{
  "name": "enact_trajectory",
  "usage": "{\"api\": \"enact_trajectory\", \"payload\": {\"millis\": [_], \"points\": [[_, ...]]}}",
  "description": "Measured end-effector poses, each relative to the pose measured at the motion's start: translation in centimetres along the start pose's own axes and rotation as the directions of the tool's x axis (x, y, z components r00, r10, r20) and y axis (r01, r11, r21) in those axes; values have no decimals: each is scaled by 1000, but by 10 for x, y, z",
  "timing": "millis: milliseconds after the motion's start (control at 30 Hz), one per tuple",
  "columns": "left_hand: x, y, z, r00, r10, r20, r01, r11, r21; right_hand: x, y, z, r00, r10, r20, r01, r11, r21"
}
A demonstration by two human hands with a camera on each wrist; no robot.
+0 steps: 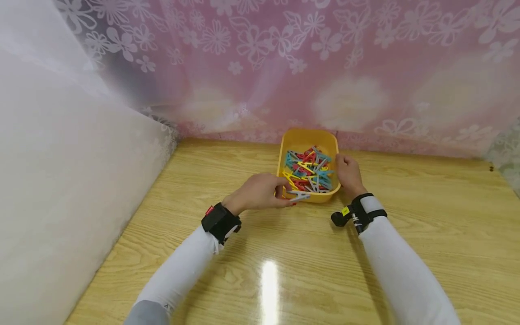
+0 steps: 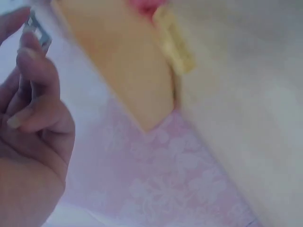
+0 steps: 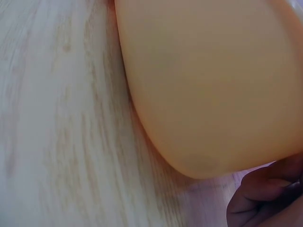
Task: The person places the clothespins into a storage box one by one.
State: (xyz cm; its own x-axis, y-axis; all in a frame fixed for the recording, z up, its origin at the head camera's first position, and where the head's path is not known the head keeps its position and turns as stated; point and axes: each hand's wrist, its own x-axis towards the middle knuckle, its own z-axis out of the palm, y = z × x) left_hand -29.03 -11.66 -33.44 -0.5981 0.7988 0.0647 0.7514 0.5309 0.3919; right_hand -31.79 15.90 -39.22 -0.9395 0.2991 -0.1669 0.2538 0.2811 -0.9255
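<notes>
A yellow plastic basket point(image 1: 309, 135) stands on the table against the curtain, with a heap of red, yellow, teal and grey clothespins point(image 1: 307, 168) inside. Over its near left corner, my left hand point(image 1: 260, 192) pinches a light grey clothespin point(image 1: 299, 196) between thumb and fingers. The left wrist view shows the same clothespin point(image 2: 40, 34) at the fingertips. My right hand point(image 1: 350, 175) grips the basket's right rim with curled fingers. In the right wrist view, the basket's outer wall point(image 3: 208, 85) hides most of that hand.
The wood-grain table point(image 1: 426, 216) extends to both sides and in front. A pink flowered curtain point(image 1: 264, 81) hangs right behind the basket, and a white wall panel point(image 1: 61, 158) borders the left. A blurred yellow clothespin point(image 2: 176, 40) appears beside the basket in the left wrist view.
</notes>
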Motion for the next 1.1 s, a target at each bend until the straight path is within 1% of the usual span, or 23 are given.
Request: {"api": "enact_trajectory", "payload": {"millis": [100,200,300,367,433,500,567,667,767,867,933,1033,1100], "points": [[16,-3,-15,995,-24,-93,24,1000,6,1,1,-1,1000,-18,-13,18,1000,-21],[37,-9,-22,986,-69,-154,69,998,-7,2,1,0,999,-38,-30,36,998,-60],[58,-13,-23,980,-104,-169,99,994,-37,1,1,1,998,-37,-41,34,997,-72],[70,-15,-22,980,-118,-163,112,993,-47,1,0,1,998,-33,-51,29,997,-72],[80,-16,-20,980,-124,-155,119,992,-41,1,0,1,998,-29,-59,25,997,-70],[86,-17,-17,980,-137,-143,135,991,-23,1,-1,0,998,-31,-62,27,997,-72],[84,-20,-15,979,-158,-131,157,987,-17,0,-2,2,998,-35,-56,31,997,-70],[77,-28,-14,976,-168,-139,167,986,-21,0,-4,4,998,-36,-48,32,997,-70],[68,-36,-13,973,-149,-174,144,989,-37,-1,-5,3,998,-42,-42,39,997,-67],[58,-43,-13,973,-123,-194,115,992,-51,-1,-4,2,999,-43,-31,41,997,-61],[50,-46,-12,975,-112,-192,102,993,-64,-1,-3,1,999,-35,-23,33,998,-58],[38,-51,-12,975,-124,-183,106,989,-104,-1,-2,0,1000,-18,-21,17,998,-60],[30,-54,-12,979,-135,-155,115,984,-135,-1,-2,-1,1000,-9,-20,7,998,-60]]}}
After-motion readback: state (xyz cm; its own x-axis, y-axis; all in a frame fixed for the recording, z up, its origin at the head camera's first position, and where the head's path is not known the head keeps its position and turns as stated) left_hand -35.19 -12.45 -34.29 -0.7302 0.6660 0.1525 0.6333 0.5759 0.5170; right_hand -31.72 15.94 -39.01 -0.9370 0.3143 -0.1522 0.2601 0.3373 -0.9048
